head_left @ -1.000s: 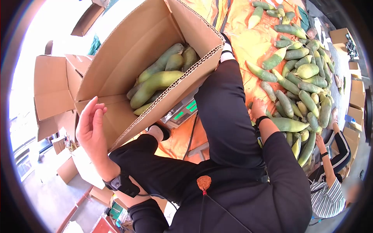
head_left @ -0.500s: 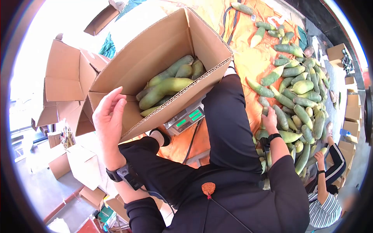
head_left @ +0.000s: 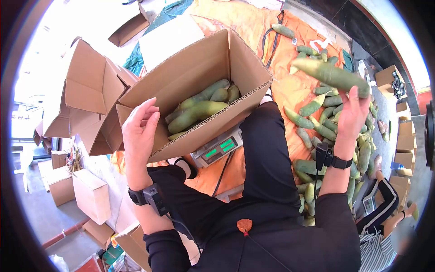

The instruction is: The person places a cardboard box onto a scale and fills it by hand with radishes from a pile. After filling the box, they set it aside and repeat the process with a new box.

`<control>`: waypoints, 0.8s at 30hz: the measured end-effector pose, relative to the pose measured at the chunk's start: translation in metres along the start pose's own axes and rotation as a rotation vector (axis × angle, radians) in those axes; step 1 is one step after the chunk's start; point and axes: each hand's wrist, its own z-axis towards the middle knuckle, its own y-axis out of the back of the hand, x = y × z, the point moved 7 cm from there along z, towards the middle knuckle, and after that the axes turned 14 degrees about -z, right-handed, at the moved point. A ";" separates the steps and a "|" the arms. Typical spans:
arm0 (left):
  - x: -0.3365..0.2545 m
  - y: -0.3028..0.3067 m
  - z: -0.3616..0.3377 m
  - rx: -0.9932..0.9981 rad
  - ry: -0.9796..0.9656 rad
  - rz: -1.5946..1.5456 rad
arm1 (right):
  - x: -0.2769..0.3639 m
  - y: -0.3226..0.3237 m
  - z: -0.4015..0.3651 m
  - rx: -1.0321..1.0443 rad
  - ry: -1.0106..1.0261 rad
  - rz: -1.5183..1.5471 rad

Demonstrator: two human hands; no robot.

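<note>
My right hand (head_left: 352, 119) is raised on the right, its fingers closed round the lower end of a long green radish (head_left: 333, 76) with a paler tip pointing left. On the left, my left hand (head_left: 141, 128) is held beside the near left corner of an open cardboard box (head_left: 247, 97), thumb apart from loosely bent fingers, with nothing in it. Several green radishes (head_left: 199, 112) lie in the box. Under the box's near side shows a scale (head_left: 219, 147) with green lit displays.
A heap of green radishes (head_left: 312, 167) covers the orange tarp (head_left: 285, 68) to my right. More open boxes (head_left: 86, 88) stand on the left. A co-worker in a striped shirt (head_left: 378, 251) sits at lower right. A dark cable (head_left: 222, 177) runs from the scale.
My right hand has risen from the heap with a green radish in it. My left hand stays by the box corner. The co-worker's arm has moved away from the heap.
</note>
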 end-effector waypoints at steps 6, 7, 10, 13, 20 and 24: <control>-0.016 0.000 0.000 -0.064 -0.084 -0.022 | 0.055 -0.101 -0.013 0.330 0.010 0.341; -0.024 -0.002 -0.001 -0.054 -0.131 0.024 | 0.059 -0.127 -0.025 0.402 -0.019 0.406; -0.034 -0.008 -0.002 -0.032 -0.239 0.067 | 0.052 -0.185 -0.065 0.532 -0.220 0.466; -0.028 -0.013 0.000 0.095 -0.158 -0.041 | 0.045 -0.228 -0.101 0.738 -0.341 0.493; -0.004 -0.017 -0.003 0.292 0.053 -0.113 | 0.032 -0.238 -0.108 0.821 -0.152 0.110; -0.002 -0.016 0.003 0.265 0.035 0.060 | 0.037 -0.207 -0.080 0.522 0.238 -0.193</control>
